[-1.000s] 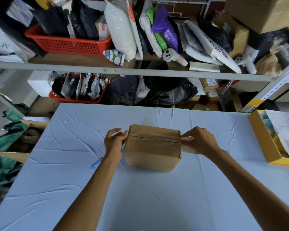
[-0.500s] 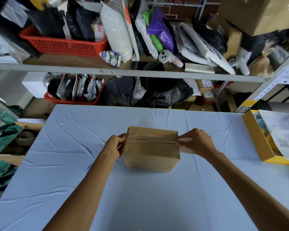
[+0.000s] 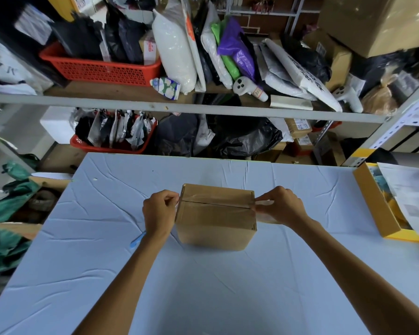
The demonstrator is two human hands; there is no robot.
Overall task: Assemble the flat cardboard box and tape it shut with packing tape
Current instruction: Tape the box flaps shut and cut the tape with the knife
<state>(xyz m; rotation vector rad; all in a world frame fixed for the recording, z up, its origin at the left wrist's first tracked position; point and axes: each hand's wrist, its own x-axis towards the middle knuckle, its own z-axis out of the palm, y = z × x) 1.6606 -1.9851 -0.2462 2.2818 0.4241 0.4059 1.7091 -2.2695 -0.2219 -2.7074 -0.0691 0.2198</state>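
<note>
Cluttered metal shelving (image 3: 184, 108) behind table (image 3: 203, 286)

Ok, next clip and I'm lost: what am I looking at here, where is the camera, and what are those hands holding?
The one view comes from a wide-angle camera worn on the person's head, looking down at their own bare arms; there is no robot. On the pale blue cloth-covered table stands an assembled cardboard box with its top flaps closed. A strip of clear tape lies along the top seam. The left hand pinches the tape's end at the box's left edge, and the right hand pinches the other end at the right edge. A yellow tray of papers sits at the right. Cluttered shelves stand behind.
</note>
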